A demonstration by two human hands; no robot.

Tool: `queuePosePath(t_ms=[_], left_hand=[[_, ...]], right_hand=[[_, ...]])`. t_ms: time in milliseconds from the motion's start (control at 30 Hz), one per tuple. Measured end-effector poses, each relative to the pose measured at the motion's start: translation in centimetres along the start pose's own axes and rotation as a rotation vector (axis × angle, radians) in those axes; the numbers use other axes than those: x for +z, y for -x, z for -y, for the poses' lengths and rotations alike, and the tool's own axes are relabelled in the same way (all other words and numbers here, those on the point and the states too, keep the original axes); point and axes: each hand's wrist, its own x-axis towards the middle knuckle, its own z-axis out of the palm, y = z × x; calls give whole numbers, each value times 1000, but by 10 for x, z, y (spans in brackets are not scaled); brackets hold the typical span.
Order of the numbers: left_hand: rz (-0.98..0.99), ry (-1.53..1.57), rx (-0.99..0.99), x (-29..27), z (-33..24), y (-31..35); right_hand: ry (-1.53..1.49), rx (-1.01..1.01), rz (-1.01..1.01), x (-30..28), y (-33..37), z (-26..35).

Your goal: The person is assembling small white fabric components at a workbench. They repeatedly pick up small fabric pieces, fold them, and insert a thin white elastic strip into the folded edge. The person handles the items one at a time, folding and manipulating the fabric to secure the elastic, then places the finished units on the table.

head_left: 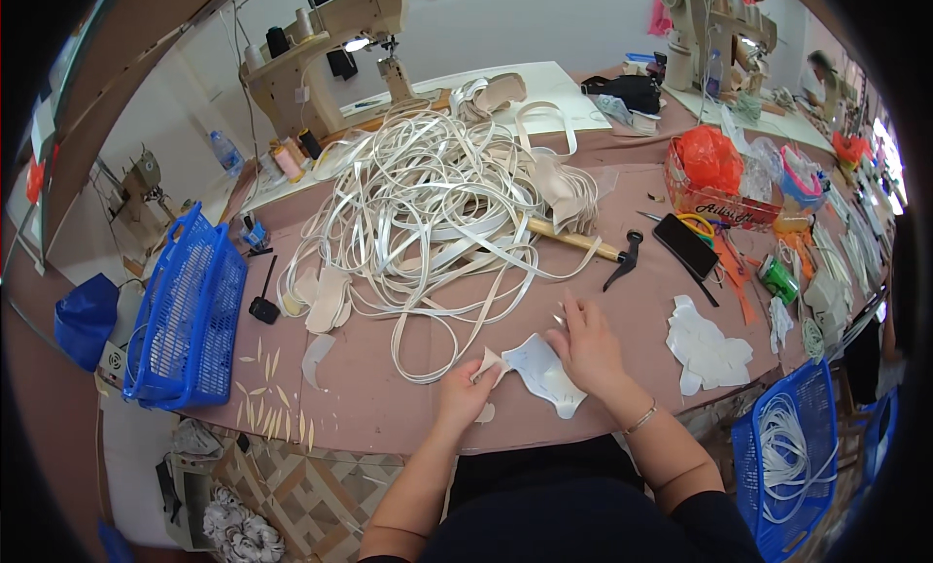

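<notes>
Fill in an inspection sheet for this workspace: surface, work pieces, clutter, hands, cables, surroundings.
Surface: pinkish-brown covered table; small pale leaf-shaped scraps lie toward its left.
Work pieces: small beige flat piece; larger white, faintly marked flat piece.
Clutter: large tangled heap of white and cream strips; wooden-handled, black-headed hammer; black rectangular phone.
Hands: left hand pinches the beige piece; right hand is at the white piece, grip unclear.
Cables: thin cord beside a cream sewing machine.
Surroundings: blue perforated plastic basket, left; another, holding white strips, lower right.
</notes>
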Motion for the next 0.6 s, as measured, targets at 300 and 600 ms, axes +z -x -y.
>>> queuePosePath(t_ms=[300,600], left_hand=[[-5,77,-2,4,1,2],[-5,71,-13,3,2,3]], right_hand=[[-31,-367,146,5,39,18],[80,-466,107,15,40,16]])
